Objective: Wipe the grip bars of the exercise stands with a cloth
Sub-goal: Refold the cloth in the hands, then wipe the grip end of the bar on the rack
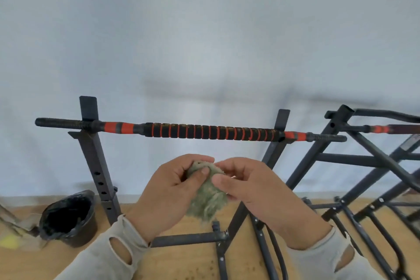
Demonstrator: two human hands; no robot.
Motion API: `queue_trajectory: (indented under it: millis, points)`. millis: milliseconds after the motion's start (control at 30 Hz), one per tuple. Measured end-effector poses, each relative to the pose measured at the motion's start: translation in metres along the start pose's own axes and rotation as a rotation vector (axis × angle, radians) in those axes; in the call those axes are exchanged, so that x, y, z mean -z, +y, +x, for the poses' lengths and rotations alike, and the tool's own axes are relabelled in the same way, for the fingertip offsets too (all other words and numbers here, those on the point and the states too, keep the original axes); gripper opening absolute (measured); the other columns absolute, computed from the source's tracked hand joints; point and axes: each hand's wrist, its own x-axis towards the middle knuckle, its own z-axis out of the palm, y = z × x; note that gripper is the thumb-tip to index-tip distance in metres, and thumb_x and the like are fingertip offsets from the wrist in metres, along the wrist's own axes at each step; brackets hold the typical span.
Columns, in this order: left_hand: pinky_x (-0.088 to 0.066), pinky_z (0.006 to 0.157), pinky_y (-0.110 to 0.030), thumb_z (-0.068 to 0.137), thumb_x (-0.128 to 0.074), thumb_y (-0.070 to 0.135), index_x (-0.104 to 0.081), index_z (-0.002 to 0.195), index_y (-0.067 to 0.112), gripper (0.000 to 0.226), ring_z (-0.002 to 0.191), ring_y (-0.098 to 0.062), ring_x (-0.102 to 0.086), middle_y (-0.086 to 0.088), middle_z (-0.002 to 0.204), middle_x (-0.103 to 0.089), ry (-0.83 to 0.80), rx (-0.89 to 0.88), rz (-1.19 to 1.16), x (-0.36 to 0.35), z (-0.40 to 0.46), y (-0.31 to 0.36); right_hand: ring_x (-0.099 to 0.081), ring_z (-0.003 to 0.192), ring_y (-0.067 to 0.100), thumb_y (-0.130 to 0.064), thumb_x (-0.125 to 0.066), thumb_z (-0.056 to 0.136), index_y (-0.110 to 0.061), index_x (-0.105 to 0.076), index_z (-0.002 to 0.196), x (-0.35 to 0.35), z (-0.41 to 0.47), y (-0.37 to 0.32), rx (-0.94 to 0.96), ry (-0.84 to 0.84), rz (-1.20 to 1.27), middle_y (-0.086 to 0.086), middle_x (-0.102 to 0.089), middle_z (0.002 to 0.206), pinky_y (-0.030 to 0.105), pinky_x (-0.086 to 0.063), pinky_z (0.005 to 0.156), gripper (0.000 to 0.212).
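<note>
Bunching the green cloth (208, 193) between both hands, I had not yet put it to any bar; my left hand (172, 191) pinched its upper edge with thumb and fingers, my right hand (254, 188) pinched its right side; the cloth hung below the black-and-orange grip bar (200, 132), apart from it; that bar's foam looked speckled, so I judged wiping was left, and the second stand (363, 159) to the right waited too.

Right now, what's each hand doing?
Left hand: pinching the green cloth.
Right hand: also pinching the cloth.
</note>
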Motion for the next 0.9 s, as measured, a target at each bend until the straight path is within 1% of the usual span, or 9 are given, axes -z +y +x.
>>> queue_trajectory:
  millis: [100,233,300,433,533,567,667,767,900]
  points:
    - [-0.062,0.075,-0.028,0.091,-0.069,0.034,-0.070,0.109,0.037,0.018,0.089,-0.012,-0.073,0.012,0.100,-0.074,0.051,0.014,0.026,-0.016,0.013,0.005,-0.072,0.087,0.025,-0.029,-0.071,0.096,-0.024,-0.074,0.091,0.019,-0.003,0.019,0.001,0.162,-0.048,0.002,-0.077,0.088,0.045,-0.061,0.087,0.007]
    - [-0.060,0.085,-0.049,0.085,-0.076,0.037,-0.070,0.109,0.030,0.026,0.089,-0.022,-0.074,-0.003,0.099,-0.077,-0.157,0.173,-0.130,-0.049,0.031,0.004,-0.068,0.093,0.036,-0.026,-0.066,0.099,-0.024,-0.072,0.087,0.055,-0.008,0.038,0.035,0.312,0.128,0.008,-0.074,0.089,0.054,-0.057,0.094,0.014]
    - [-0.058,0.082,-0.041,0.088,-0.075,0.026,-0.073,0.095,0.031,0.009,0.083,-0.015,-0.072,0.000,0.093,-0.077,-0.114,0.139,-0.078,-0.067,0.043,0.004,-0.068,0.096,0.035,-0.023,-0.067,0.099,-0.024,-0.072,0.086,0.082,-0.011,0.051,0.018,0.322,0.129,0.010,-0.074,0.092,0.055,-0.053,0.099,0.014]
    - [-0.054,0.072,-0.029,0.090,-0.071,0.016,-0.073,0.089,0.031,0.015,0.076,-0.019,-0.065,0.001,0.085,-0.072,-0.161,0.028,0.080,-0.105,0.072,0.025,-0.071,0.098,0.021,-0.022,-0.075,0.091,-0.025,-0.071,0.094,0.139,-0.016,0.074,-0.017,0.179,0.110,0.004,-0.075,0.100,0.052,-0.052,0.102,0.006]
    - [-0.051,0.066,-0.024,0.090,-0.071,0.013,-0.072,0.090,0.031,0.019,0.072,-0.020,-0.062,0.001,0.084,-0.071,-0.372,-0.040,0.235,-0.138,0.096,0.049,-0.071,0.109,0.016,-0.055,-0.089,0.068,-0.031,-0.065,0.124,0.181,-0.005,0.085,-0.059,0.046,0.157,-0.002,-0.075,0.112,0.042,-0.052,0.102,0.065]
    - [-0.051,0.064,-0.021,0.090,-0.071,0.015,-0.073,0.091,0.031,0.017,0.069,-0.015,-0.062,0.004,0.083,-0.071,-0.425,-0.049,0.263,-0.149,0.105,0.055,-0.071,0.108,0.016,-0.058,-0.089,0.068,-0.031,-0.064,0.128,0.193,-0.001,0.088,-0.068,-0.001,0.151,-0.002,-0.075,0.111,0.039,-0.052,0.102,0.070]
    - [-0.051,0.069,-0.017,0.090,-0.074,0.024,-0.069,0.100,0.041,0.020,0.073,-0.003,-0.063,0.013,0.087,-0.069,-0.400,-0.033,0.275,-0.179,0.130,0.061,-0.070,0.089,0.017,-0.036,-0.076,0.091,-0.023,-0.078,0.102,0.222,0.008,0.093,-0.013,-0.026,0.243,0.003,-0.077,0.096,0.034,-0.054,0.090,0.018]
    - [-0.057,0.083,-0.030,0.088,-0.075,0.031,-0.066,0.108,0.045,0.026,0.089,-0.010,-0.072,0.012,0.098,-0.073,-0.254,0.085,0.168,-0.207,0.147,0.054,-0.067,0.084,0.024,-0.033,-0.061,0.099,-0.015,-0.078,0.094,0.244,0.015,0.109,0.002,0.133,0.368,0.014,-0.075,0.092,0.047,-0.057,0.089,0.025]
    - [-0.059,0.074,-0.028,0.086,-0.075,0.021,-0.067,0.110,0.029,0.026,0.092,-0.018,-0.075,0.002,0.103,-0.077,-0.225,0.205,0.004,-0.242,0.155,0.047,-0.071,0.097,0.030,-0.044,-0.061,0.097,-0.014,-0.077,0.095,0.264,0.024,0.134,-0.075,0.263,0.430,0.015,-0.076,0.101,0.053,-0.056,0.097,0.034]
